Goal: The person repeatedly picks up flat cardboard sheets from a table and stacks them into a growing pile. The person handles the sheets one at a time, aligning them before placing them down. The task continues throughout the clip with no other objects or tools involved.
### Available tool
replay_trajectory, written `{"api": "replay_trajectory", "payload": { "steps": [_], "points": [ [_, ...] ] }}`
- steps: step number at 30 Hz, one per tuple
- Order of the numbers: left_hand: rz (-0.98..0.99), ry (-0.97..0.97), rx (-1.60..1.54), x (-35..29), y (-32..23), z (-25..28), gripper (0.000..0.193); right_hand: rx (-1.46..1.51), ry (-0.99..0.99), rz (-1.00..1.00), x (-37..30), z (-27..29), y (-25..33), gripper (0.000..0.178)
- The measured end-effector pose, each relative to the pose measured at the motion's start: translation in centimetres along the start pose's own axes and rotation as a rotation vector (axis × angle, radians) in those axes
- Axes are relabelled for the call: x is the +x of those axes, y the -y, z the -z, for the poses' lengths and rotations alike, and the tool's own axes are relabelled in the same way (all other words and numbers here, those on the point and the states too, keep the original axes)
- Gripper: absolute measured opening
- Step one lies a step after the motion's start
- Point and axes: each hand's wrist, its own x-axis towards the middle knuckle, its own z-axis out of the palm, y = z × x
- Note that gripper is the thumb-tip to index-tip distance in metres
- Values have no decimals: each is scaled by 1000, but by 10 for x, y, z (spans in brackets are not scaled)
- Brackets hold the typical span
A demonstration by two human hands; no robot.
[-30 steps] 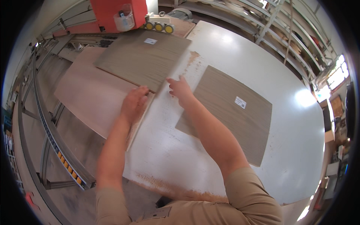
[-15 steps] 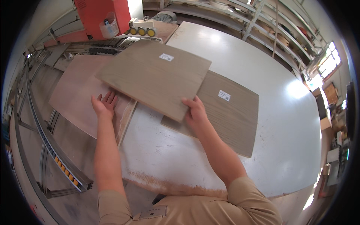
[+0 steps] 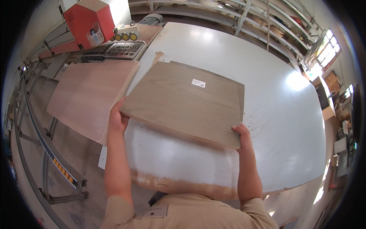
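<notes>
A grey-brown wood-grain panel (image 3: 175, 99) with a small white label is held between my hands over the white table. My left hand (image 3: 119, 116) grips its left end near the front corner, and part of those fingers is hidden by the board. At the front right corner my right hand (image 3: 244, 136) holds on, thumb on top and fingers underneath. Beneath it lies a second wood-grain panel (image 3: 241, 93), mostly covered, with only a strip showing at the back and right edges.
Left of the white table (image 3: 282, 126) lies a pinkish board (image 3: 91, 95). Behind that stand a red machine housing (image 3: 89, 23) and a grey roller frame. A metal rail (image 3: 49, 149) with yellow rollers runs along the left. Shelving (image 3: 244, 17) lines the back wall.
The upper panel has moved right and toward me, now largely covering the second one. My left hand, open before, has closed on its left end; my right hand has moved right with it.
</notes>
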Motion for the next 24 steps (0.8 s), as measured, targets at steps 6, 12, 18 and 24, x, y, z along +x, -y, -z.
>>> {"api": "replay_trajectory", "payload": {
  "steps": [6, 12, 18, 24],
  "points": [
    [-130, 54, 894, 2, 27, -14, 52, -1270, -398, 397, -15, 30, -7, 68],
    [-85, 223, 968, 29, 52, -13, 63, -1059, -229, 322, -6, 52, -50, 75],
    [-53, 312, 967, 33, 56, -25, 66, -882, -292, 205, -3, 49, -46, 78],
    [-65, 342, 930, 25, 60, -30, 68, -915, -324, 273, 0, 44, -39, 82]
  ]
}}
